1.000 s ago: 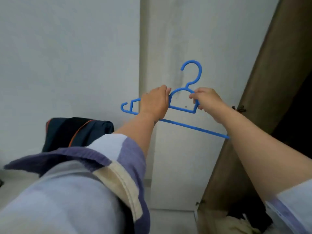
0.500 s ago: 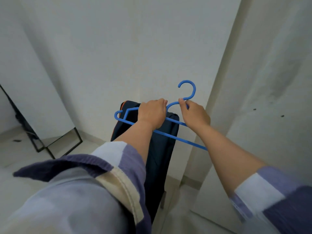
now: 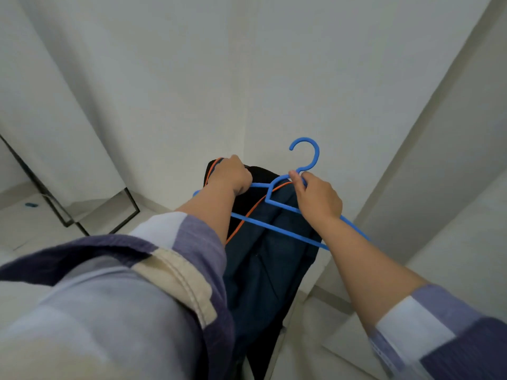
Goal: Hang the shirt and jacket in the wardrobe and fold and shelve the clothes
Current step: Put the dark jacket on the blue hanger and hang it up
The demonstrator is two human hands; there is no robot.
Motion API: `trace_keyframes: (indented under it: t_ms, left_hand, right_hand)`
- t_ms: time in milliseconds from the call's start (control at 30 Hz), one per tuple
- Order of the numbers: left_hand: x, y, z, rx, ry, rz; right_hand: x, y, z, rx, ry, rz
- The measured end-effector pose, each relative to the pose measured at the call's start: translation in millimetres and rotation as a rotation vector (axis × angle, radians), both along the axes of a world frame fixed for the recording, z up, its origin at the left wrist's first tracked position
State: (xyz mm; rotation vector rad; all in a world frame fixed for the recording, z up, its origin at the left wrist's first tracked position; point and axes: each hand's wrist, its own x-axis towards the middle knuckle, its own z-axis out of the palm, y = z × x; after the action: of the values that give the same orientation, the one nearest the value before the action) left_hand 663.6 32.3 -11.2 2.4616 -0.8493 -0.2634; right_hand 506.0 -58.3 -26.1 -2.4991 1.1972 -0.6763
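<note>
— Since the jacket (image 3: pixel 263 259) hangs straight down under my left hand (image 3: pixel 233 175), which is fisted on its collar, where does the hanger (image 3: pixel 274 229) sit?

— In front of it. My right hand (image 3: pixel 315 198) pinches the hanger at the neck, just below the hook, and the long bar slants across the cloth from upper left to lower right.

— Which hand is nearer the collar opening?

— The left, I judge; it already has the collar. The hanger's left arm ends right there, so that end should enter first.
</note>
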Motion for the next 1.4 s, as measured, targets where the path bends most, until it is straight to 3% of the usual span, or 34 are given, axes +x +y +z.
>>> trace_keyframes:
  t_ms: [200, 333, 433, 600, 767, 900, 1000, 1100, 1167, 1233, 1400]
  left_hand:
    - [48, -43, -27, 0.213, 0.033, 0.048]
    - [64, -67, -29, 0.24, 0.036, 0.17]
    - [71, -78, -25, 0.365, 0.079, 0.239]
    - [80, -92, -22, 0.508, 0.123, 0.199]
    - [62, -91, -20, 0.195, -0.011, 0.123]
    - [61, -71, -2, 0.038, 0.074, 0.227]
    - [58, -53, 13, 0.079, 0.253, 0.162]
    - [46, -40, 19, 0.036, 0.569, 0.062]
    - [33, -31, 22, 0.132, 0.654, 0.059]
    - [32, -29, 18, 0.16, 0.554, 0.047]
    - [32, -12, 26, -0.032, 0.227, 0.107]
  right_hand:
    - [52, -37, -25, 0.032, 0.017, 0.03]
    - [68, -52, -40, -0.088, 0.051, -0.019]
    - [73, -55, -48, -0.149, 0.065, -0.048]
    - [75, -55, -53, -0.179, 0.056, -0.051]
    - [73, -52, -53, -0.179, 0.074, -0.032]
    - [66, -46, -51, -0.158, 0.08, -0.012]
    - [58, -36, -50, -0.127, 0.039, 0.0]
    - [46, -21, -50, -0.117, 0.003, 0.016]
    - [39, -12, -50, -0.114, 0.001, 0.024]
    - [34, -7, -48, -0.107, -0.002, 0.029]
    - [24, 3, -35, -0.125, -0.054, 0.007]
